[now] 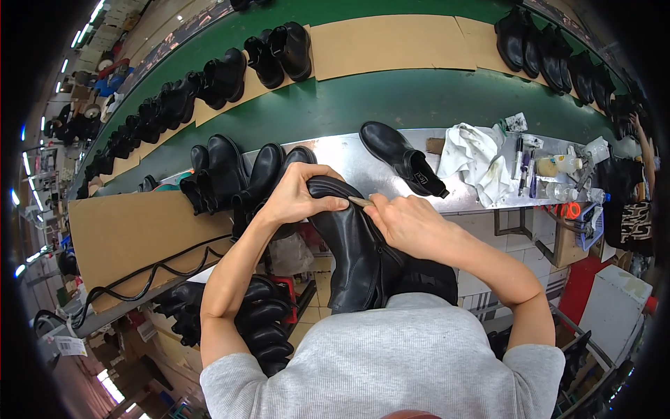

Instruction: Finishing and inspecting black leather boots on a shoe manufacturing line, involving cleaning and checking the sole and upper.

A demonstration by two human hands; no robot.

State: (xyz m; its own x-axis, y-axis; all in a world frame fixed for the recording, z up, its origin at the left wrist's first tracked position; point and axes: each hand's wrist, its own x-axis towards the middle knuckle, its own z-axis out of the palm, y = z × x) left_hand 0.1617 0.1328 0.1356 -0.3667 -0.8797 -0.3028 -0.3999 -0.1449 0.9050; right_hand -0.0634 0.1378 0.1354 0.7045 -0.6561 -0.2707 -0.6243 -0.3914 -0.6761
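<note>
Two hands on one boot (347, 244), head view. Boot's above the lap, toe toward the table (326, 148), shaft down against the person's front.

Left hand (292, 197): curled round the toe end, thumb on the near side, nearly closed on it. Right hand (413, 222): tight pinch on a small tool (359, 201), pale tip at the boot's sole edge. Tool type: can't tell, mostly hidden by fingers.

Status, my read: mid-job on this boot. Tip is at one spot on the edge; how much of the edge is done can't be told, fingers cover part of it. Upper looks assembled, sole on.

Around it: single shoe (385, 144) lying on the table beside a stained cloth (472, 158), pens (520, 160) and bottles (560, 192) further right. Boot cluster (225, 162) at left. More rows (223, 77) on cardboard (391, 43) beyond. Nothing marks which of those are done and which are left.
</note>
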